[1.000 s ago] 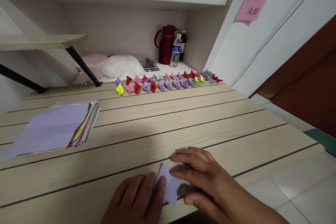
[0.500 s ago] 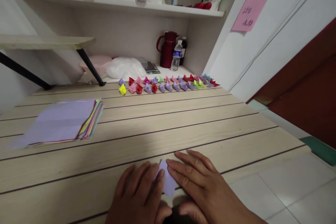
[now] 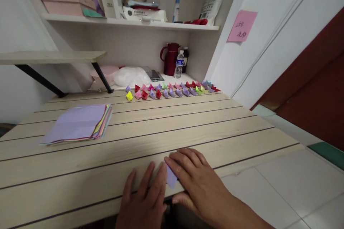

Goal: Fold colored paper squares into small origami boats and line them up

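Striped tabletop (image 3: 150,132): lilac paper (image 3: 171,179) lies lower centre, between left hand (image 3: 145,198), fingers spread apart, and right hand (image 3: 197,179), fingers together, apparently overlapping it.

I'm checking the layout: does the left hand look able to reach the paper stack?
Probably yes: only tabletop seems to lie between the left hand and the paper stack.

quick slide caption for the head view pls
Left hand and right hand on a small lilac paper at the table, rows of little folded paper shapes beyond.
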`<state>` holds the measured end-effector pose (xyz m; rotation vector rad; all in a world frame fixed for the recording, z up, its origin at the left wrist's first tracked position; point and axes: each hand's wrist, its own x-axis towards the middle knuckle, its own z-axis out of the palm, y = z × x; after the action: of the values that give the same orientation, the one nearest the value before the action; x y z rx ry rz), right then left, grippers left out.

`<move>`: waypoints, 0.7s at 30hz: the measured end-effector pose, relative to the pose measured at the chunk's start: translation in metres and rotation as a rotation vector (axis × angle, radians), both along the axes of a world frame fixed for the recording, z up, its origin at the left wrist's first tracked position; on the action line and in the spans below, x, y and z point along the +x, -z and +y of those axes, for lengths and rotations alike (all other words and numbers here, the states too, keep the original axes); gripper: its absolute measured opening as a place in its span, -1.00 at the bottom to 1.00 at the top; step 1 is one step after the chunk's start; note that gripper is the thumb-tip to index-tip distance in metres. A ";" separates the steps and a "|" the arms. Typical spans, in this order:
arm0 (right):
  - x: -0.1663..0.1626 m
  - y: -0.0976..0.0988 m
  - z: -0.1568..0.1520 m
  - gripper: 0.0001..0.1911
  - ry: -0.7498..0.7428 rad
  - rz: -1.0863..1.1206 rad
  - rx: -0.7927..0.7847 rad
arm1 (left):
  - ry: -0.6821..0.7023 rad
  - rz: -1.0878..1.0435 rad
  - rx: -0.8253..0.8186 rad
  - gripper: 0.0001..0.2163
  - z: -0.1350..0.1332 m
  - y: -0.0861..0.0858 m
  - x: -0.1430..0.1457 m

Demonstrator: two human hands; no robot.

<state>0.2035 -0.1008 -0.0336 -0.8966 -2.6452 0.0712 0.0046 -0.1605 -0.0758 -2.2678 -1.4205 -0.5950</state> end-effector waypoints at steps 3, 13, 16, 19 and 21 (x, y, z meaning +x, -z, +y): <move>0.006 0.002 -0.004 -0.31 -0.024 0.050 -0.017 | -0.046 0.029 -0.005 -0.61 -0.005 0.000 0.002; 0.018 -0.013 -0.014 -0.66 -0.030 0.281 -0.312 | 0.161 0.035 -0.012 -0.69 -0.005 -0.020 -0.018; 0.017 -0.013 -0.011 -0.61 -0.036 0.245 -0.306 | 0.160 -0.057 -0.093 -0.70 -0.002 -0.029 -0.019; 0.017 -0.012 -0.009 -0.55 -0.056 0.237 -0.297 | 0.128 -0.134 -0.163 -0.70 0.000 -0.034 -0.015; 0.017 -0.012 -0.009 -0.66 -0.036 0.266 -0.298 | 0.102 -0.165 -0.183 -0.72 0.000 -0.034 -0.012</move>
<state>0.2208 -0.1103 -0.0219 -0.8603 -2.4367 0.5658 -0.0078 -0.1604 -0.0423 -2.4965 -1.4971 -0.7266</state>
